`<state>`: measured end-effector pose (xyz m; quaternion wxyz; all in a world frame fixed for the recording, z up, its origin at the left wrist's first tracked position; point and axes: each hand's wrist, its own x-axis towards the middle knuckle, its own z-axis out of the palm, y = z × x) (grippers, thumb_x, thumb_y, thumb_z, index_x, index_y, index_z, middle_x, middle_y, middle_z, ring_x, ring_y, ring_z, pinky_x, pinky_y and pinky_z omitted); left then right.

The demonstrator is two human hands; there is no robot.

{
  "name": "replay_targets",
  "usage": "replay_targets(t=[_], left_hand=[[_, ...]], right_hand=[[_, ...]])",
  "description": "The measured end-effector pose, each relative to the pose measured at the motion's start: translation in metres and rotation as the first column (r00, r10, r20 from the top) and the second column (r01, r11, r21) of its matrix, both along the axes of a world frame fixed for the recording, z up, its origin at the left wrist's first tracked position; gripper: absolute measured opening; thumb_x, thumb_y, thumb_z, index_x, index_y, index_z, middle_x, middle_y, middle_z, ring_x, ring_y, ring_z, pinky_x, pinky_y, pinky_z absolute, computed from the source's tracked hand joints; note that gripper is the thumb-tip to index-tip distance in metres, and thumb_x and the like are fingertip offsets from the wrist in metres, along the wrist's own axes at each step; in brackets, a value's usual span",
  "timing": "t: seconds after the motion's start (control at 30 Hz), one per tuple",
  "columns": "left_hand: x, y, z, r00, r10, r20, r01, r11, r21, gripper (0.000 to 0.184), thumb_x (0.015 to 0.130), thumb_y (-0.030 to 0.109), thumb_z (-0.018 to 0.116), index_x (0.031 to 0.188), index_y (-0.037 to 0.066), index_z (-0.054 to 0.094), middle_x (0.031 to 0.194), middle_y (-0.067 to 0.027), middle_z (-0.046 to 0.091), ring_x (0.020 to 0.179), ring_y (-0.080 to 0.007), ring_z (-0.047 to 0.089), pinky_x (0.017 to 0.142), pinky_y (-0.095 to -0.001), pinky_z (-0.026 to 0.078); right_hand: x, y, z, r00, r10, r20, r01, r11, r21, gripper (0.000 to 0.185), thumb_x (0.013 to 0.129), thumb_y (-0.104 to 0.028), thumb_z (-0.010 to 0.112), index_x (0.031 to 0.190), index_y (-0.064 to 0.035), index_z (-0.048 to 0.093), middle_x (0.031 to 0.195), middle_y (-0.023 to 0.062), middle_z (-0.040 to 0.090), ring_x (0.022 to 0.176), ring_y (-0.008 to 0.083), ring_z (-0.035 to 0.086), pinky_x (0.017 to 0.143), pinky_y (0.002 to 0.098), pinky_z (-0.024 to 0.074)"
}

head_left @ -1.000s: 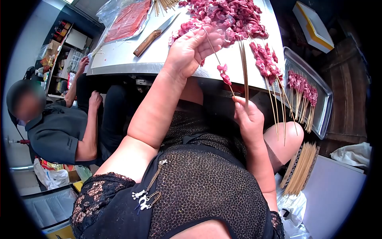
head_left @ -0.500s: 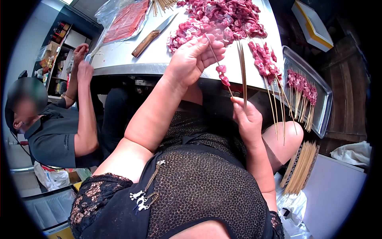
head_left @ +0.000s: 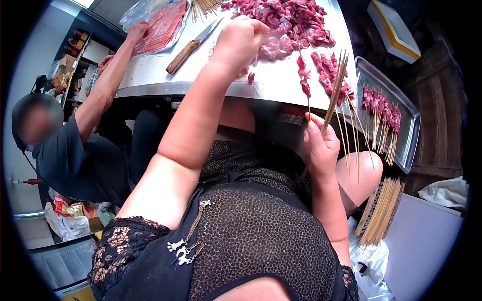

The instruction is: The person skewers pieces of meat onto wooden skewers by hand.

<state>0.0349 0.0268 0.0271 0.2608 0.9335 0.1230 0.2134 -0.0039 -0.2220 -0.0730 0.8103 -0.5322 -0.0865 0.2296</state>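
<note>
My right hand [head_left: 321, 150] is closed round a bundle of bare wooden skewers [head_left: 336, 90] and one skewer with several small pieces of raw meat [head_left: 304, 78] threaded on it. That skewer points up over the table's edge. My left hand [head_left: 240, 42] is at the near left side of the heap of cut raw meat [head_left: 296, 20], its fingers curled; what they hold, if anything, is hidden. A single small meat piece [head_left: 251, 78] lies on the table below that hand. Several loaded meat skewers [head_left: 329, 72] rest on the table beside the heap.
A wooden-handled knife [head_left: 183, 56] lies on the metal table [head_left: 145, 75]. Behind it is sliced red meat on plastic [head_left: 163, 30], touched by another person's hand [head_left: 138, 31]. To the right, a metal tray [head_left: 411, 135] holds finished skewers; a box of bare skewers [head_left: 381, 210] stands lower down.
My left hand has moved from the skewer up to the meat heap. My right hand has swung the skewers slightly right and upright. The other person has reached onto the sliced meat.
</note>
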Motion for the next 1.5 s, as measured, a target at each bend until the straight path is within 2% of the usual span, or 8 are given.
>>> replay_targets(t=[0.13, 0.37, 0.73, 0.97, 1.03, 1.1, 1.27, 1.5], left_hand=[[0.029, 0.001, 0.0, 0.99, 0.0, -0.139, 0.053, 0.924, 0.379, 0.019, 0.081, 0.025, 0.064, 0.087, 0.008, 0.07, 0.078, -0.012, 0.066, 0.073, -0.0263, 0.064, 0.07, -0.0356, 0.05], [0.024, -0.002, -0.01, 0.942, 0.114, -0.315, 0.003, 0.938, 0.347, 0.019, 0.072, 0.021, 0.062, 0.079, 0.005, 0.07, 0.081, -0.0151, 0.066, 0.077, -0.0308, 0.064, 0.07, -0.0396, 0.051], [-0.026, 0.007, -0.001, 0.98, -0.133, 0.149, 0.199, 0.653, -0.731, 0.012, 0.082, 0.013, 0.067, 0.091, 0.006, 0.065, 0.088, -0.0036, 0.066, 0.077, -0.0085, 0.062, 0.065, -0.0229, 0.049], [-0.023, 0.0, -0.003, 0.967, -0.185, 0.173, 0.252, 0.641, -0.725, 0.017, 0.086, 0.004, 0.058, 0.103, 0.002, 0.063, 0.086, -0.0049, 0.064, 0.075, -0.0078, 0.061, 0.066, -0.0215, 0.051], [-0.023, -0.006, -0.004, 0.962, -0.12, -0.246, 0.058, 0.968, -0.245, 0.021, 0.087, 0.001, 0.053, 0.102, 0.007, 0.066, 0.085, -0.0029, 0.066, 0.074, -0.007, 0.06, 0.067, -0.0219, 0.048], [-0.025, 0.007, -0.024, 0.97, -0.176, -0.165, 0.214, 0.945, 0.247, 0.017, 0.088, 0.005, 0.054, 0.099, 0.007, 0.067, 0.086, -0.0071, 0.067, 0.075, -0.0131, 0.062, 0.068, -0.0256, 0.048], [-0.026, -0.006, -0.01, 0.989, -0.145, -0.034, 0.149, 0.95, 0.273, 0.02, 0.084, 0.019, 0.06, 0.098, 0.005, 0.065, 0.092, -0.0132, 0.064, 0.085, -0.0293, 0.061, 0.075, -0.0351, 0.049], [-0.028, -0.003, -0.001, 0.924, -0.063, -0.378, 0.181, 0.94, 0.288, 0.018, 0.078, 0.015, 0.064, 0.094, 0.007, 0.065, 0.082, -0.0108, 0.064, 0.075, -0.0226, 0.063, 0.072, -0.033, 0.05]], right_hand=[[0.001, -0.001, -0.003, 1.0, -0.006, -0.004, 0.006, 0.999, 0.046, 0.021, 0.093, -0.01, 0.053, 0.112, -0.0021, 0.059, 0.065, -0.0041, 0.051, 0.05, 0.0005, 0.039, 0.044, 0.0145, 0.0287], [-0.001, -0.004, -0.005, 1.0, -0.002, 0.001, 0.002, 1.0, 0.022, 0.022, 0.093, -0.011, 0.054, 0.112, -0.0018, 0.059, 0.065, -0.0043, 0.051, 0.05, 0.0005, 0.039, 0.045, 0.0142, 0.0293], [-0.003, -0.001, -0.004, 0.999, 0.036, -0.017, -0.036, 0.999, -0.022, 0.021, 0.093, -0.01, 0.054, 0.111, -0.0015, 0.059, 0.065, -0.0048, 0.05, 0.051, 0.0002, 0.039, 0.046, 0.0143, 0.0292], [-0.003, -0.002, -0.009, 1.0, 0.009, -0.024, -0.009, 1.0, -0.018, 0.021, 0.093, -0.011, 0.054, 0.111, -0.002, 0.059, 0.065, -0.0046, 0.051, 0.053, 0.0004, 0.04, 0.047, 0.0144, 0.0303], [-0.002, -0.003, -0.01, 1.0, -0.001, -0.007, 0.001, 1.0, -0.026, 0.021, 0.093, -0.011, 0.054, 0.111, -0.0021, 0.059, 0.065, -0.0045, 0.051, 0.053, 0.0004, 0.04, 0.047, 0.0143, 0.0305], [-0.002, -0.004, -0.01, 1.0, 0.001, -0.004, -0.001, 1.0, -0.031, 0.021, 0.092, -0.01, 0.054, 0.111, -0.002, 0.059, 0.066, -0.0043, 0.051, 0.053, 0.0004, 0.04, 0.047, 0.0144, 0.0305], [-0.003, -0.005, -0.006, 0.999, -0.01, 0.043, 0.012, 0.998, -0.064, 0.022, 0.092, -0.009, 0.054, 0.112, -0.0013, 0.059, 0.066, -0.0044, 0.051, 0.054, 0.0005, 0.041, 0.048, 0.0145, 0.0313], [-0.002, -0.005, -0.005, 0.996, -0.028, 0.081, 0.035, 0.996, -0.086, 0.021, 0.092, -0.009, 0.054, 0.111, -0.0007, 0.059, 0.067, -0.0043, 0.051, 0.056, 0.0008, 0.042, 0.05, 0.0147, 0.0327]])
